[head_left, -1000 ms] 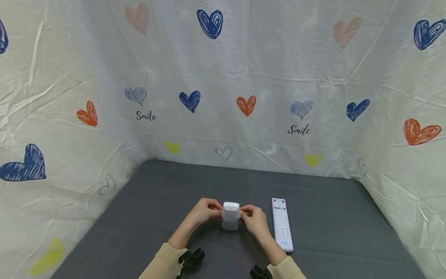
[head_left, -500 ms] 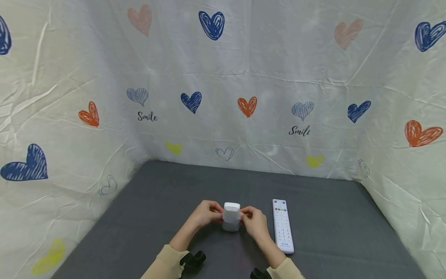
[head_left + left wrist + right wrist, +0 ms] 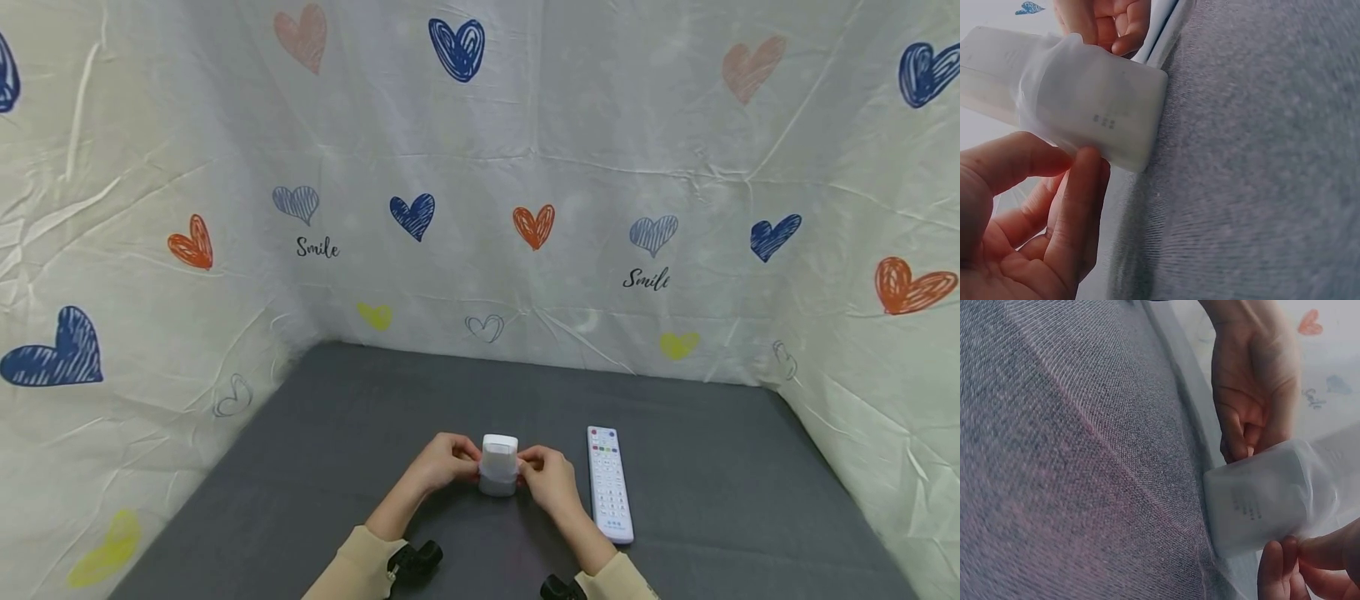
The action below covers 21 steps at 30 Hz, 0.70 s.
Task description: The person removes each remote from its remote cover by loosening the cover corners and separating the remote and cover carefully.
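Over grey cloth [image 3: 712, 467], before heart-printed drapes [image 3: 600, 108] (creased), both hands' fingers [image 3: 1082, 194] pinch a translucent sleeve [image 3: 1079, 100].

We read "Smile" twice on the curtain [image 3: 585, 125]. Markings on the remote [image 3: 611, 487]: too small for us. Print on white device [image 3: 1110, 94], both wrist views: illegible.

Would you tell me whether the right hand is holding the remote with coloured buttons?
No, the remote lies on the grey cloth, to the right of the right hand.
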{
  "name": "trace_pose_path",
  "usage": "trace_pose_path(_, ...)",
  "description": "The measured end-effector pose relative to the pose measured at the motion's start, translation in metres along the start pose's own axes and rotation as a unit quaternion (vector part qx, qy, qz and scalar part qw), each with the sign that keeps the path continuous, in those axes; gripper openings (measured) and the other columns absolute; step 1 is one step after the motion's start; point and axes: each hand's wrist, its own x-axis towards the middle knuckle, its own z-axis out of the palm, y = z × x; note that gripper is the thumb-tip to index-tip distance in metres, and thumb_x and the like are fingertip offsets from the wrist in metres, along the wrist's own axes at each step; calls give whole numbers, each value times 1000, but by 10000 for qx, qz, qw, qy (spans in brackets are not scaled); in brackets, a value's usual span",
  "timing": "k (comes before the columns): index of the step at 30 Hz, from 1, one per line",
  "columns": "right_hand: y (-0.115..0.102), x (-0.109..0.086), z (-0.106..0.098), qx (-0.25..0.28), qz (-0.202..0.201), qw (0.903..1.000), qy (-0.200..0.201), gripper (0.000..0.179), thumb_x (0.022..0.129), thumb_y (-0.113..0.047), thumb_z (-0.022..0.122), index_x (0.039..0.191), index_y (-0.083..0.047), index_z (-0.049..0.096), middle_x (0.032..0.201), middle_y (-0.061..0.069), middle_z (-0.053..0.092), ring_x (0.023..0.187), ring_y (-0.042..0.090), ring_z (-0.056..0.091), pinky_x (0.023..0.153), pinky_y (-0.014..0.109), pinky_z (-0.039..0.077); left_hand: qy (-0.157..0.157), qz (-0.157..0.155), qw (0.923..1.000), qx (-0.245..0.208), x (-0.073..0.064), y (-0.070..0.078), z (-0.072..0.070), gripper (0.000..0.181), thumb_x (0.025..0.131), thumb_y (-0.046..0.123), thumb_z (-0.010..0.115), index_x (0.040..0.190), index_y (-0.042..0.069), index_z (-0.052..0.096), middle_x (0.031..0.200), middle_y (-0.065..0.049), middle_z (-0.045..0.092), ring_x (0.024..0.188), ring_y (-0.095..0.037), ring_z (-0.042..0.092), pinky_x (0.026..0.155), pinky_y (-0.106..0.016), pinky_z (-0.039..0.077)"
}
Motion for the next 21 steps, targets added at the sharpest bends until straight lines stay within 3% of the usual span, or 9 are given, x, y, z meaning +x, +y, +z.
trace_pose_path(14,1,0,1,-136,146,9998,-45,8,83,-5,65,86,0,71,68,5,68,55,7,61,50,20,48,34,-32,10000,16,0,-4,2,6,79,-10,62,85,-12,61,69,-5,62,63,-12,62,64,-34,57)
trace_pose_path(21,3,-2,1,-249,165,9995,-84,7,82,-3,65,84,0,71,66,5,67,54,7,61,49,21,48,-7,2,10000,94,-10,16,4,9,78,-10,61,85,-16,60,67,-6,61,61,-13,62,63,-36,57)
